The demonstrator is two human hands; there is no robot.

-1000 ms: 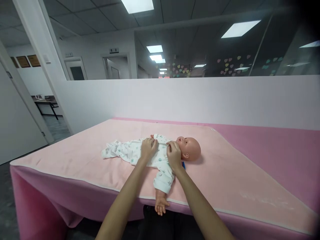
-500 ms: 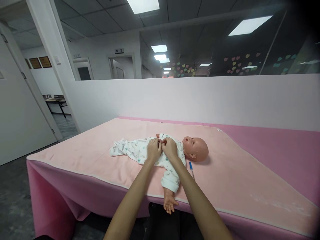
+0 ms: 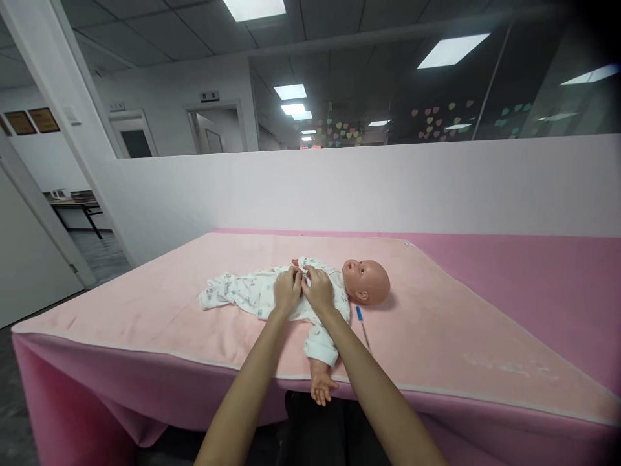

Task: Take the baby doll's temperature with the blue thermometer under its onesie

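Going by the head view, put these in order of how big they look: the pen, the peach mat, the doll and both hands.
1. Peach mat
2. Doll
3. Left hand and right hand, too alike to rank
4. Pen

A baby doll [image 3: 301, 312] in a white patterned suit lies face up on a pink-covered table [image 3: 446, 343], head to the right, near arm reaching the near edge. The left hand [image 3: 288, 290] and right hand [image 3: 317, 291] sit close together on its chest; what their fingertips grip is too small to tell. A blue-capped pen [image 3: 360, 317] lies just right of the doll's torso. A white wall [image 3: 363, 194] stands far.
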